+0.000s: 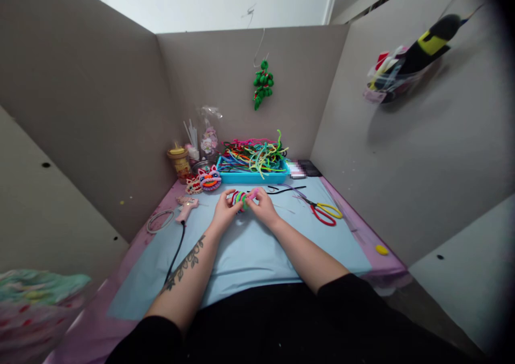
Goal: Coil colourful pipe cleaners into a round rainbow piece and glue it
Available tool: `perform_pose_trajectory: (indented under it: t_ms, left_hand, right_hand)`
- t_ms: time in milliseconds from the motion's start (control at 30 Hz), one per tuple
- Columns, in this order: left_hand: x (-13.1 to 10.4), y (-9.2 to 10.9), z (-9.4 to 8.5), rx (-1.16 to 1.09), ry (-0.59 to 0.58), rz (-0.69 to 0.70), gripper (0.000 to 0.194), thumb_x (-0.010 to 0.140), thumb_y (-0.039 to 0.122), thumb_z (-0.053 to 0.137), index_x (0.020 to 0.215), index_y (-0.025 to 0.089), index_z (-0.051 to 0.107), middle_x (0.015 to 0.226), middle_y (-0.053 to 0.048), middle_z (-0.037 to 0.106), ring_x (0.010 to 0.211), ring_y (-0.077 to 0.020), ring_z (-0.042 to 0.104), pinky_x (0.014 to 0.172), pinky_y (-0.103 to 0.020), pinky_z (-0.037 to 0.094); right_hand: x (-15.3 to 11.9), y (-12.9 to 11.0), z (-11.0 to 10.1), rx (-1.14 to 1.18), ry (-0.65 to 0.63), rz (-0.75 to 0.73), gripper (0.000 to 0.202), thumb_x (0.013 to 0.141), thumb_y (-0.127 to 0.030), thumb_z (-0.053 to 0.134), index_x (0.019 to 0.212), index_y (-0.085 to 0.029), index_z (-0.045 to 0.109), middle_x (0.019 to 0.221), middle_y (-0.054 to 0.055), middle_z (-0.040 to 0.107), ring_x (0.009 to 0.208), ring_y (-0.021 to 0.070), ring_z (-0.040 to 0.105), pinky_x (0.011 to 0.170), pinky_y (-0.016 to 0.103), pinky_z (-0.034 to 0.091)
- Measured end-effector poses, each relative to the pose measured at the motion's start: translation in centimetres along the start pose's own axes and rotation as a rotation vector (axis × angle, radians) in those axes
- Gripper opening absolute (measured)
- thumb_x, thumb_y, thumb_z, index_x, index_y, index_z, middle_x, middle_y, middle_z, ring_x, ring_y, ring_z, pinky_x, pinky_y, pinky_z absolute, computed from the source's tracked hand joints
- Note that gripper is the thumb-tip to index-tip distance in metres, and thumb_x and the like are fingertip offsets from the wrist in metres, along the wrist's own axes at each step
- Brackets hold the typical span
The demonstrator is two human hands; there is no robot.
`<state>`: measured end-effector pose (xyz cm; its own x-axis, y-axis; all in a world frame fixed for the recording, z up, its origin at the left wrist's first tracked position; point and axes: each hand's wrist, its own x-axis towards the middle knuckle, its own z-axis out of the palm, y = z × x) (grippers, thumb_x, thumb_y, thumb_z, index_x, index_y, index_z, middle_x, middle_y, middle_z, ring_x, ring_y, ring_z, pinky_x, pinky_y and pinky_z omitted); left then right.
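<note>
Near the middle of the blue-covered table [257,251], my left hand [226,207] grips a small striped piece [240,199] in red, white, blue and green from its left side. My right hand [263,208] is closed at the piece's right side, its fingertips pinching a small pink fuzzy part [253,193]. The two hands are close together, just above the cloth. Fingers partly hide the piece, so its full shape cannot be made out.
Behind the hands stands a blue tray [253,178] of colourful fuzzy stems. Scissors [323,213] lie right, a pink glue gun [187,209] left with its cord. Two lion-like faces [210,179], a cup [179,163] and a yellow disc [382,250] are around. Grey panels enclose the table.
</note>
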<state>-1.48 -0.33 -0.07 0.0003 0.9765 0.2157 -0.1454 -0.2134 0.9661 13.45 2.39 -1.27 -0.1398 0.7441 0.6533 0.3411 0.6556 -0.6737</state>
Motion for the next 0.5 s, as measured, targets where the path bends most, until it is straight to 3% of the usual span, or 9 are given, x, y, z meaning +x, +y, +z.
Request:
perform_pose_trajectory:
  t_ms: [133,300,500]
  left_hand:
    - [0.07,-0.28,0.06,0.046,0.001,0.035,0.054,0.063,0.029,0.072,0.108,0.017,0.046,0.072,0.000,0.064,0.059,-0.0128,0.059,0.059,-0.024,0.046]
    - [0.22,-0.62,0.01,0.061,0.004,0.052,0.056,0.063,0.033,0.072,0.109,0.016,0.045,0.071,0.000,0.064,0.057,-0.0121,0.058,0.056,-0.023,0.045]
    - [0.35,-0.48,-0.07,-0.010,0.040,0.019,0.060,0.061,0.034,0.073,0.110,0.015,0.044,0.072,0.000,0.065,0.059,-0.0123,0.059,0.058,-0.023,0.046]
  right_hand:
    - [0.15,0.39,0.06,-0.041,-0.056,0.034,0.013,0.080,-0.030,0.053,0.080,-0.020,0.062,0.088,0.006,0.053,0.092,0.0216,0.051,0.085,0.037,0.042]
    - [0.28,0.75,0.22,0.098,-0.057,0.201,0.025,0.078,-0.040,0.054,0.075,-0.017,0.064,0.087,0.006,0.052,0.086,0.0201,0.052,0.070,0.030,0.044]
    - [0.31,1.00,0.03,0.261,-0.055,0.299,0.026,0.074,-0.043,0.059,0.073,-0.018,0.065,0.086,0.004,0.055,0.084,0.0184,0.054,0.081,0.032,0.042]
